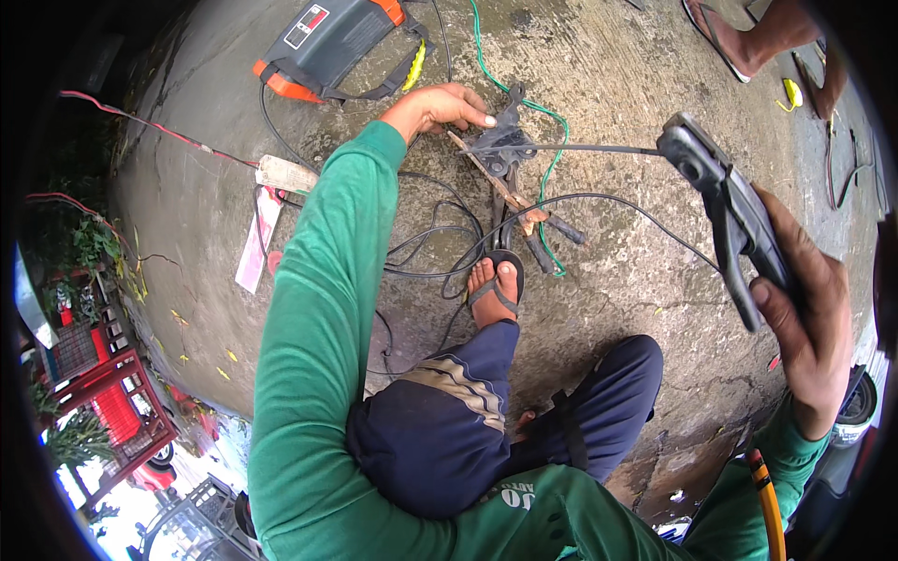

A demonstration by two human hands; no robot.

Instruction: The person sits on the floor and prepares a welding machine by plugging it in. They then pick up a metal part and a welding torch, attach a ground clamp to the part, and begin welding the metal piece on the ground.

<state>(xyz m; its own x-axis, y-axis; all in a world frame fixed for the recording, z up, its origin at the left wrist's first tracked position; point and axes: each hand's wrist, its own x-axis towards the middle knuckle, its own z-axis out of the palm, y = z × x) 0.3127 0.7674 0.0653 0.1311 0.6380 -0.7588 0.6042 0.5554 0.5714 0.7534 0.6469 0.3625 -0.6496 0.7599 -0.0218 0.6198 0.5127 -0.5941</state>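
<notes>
In my right hand (812, 313) is a black welding electrode holder (725, 201), my fingers and thumb closed round its handle. A thin dark welding rod (580, 148) runs from its jaw leftward to a dark metal bracket (510, 140) on the ground. My left hand (444, 107) is at the bracket's upper left edge, fingers curled and thumb against it; the exact grip is partly hidden. Across the lower part of the bracket lies a rusty, long-jawed tool (524, 210) with two dark handles. My sandalled foot (494, 285) is just below the metal.
A grey and orange welding machine (337, 42) stands at upper left. Black cable (435, 238) loops beside my foot; a green cord (561, 140) passes right of the bracket. A taped cable joint (285, 175) lies left. Another person's sandalled foot (734, 47) is at upper right.
</notes>
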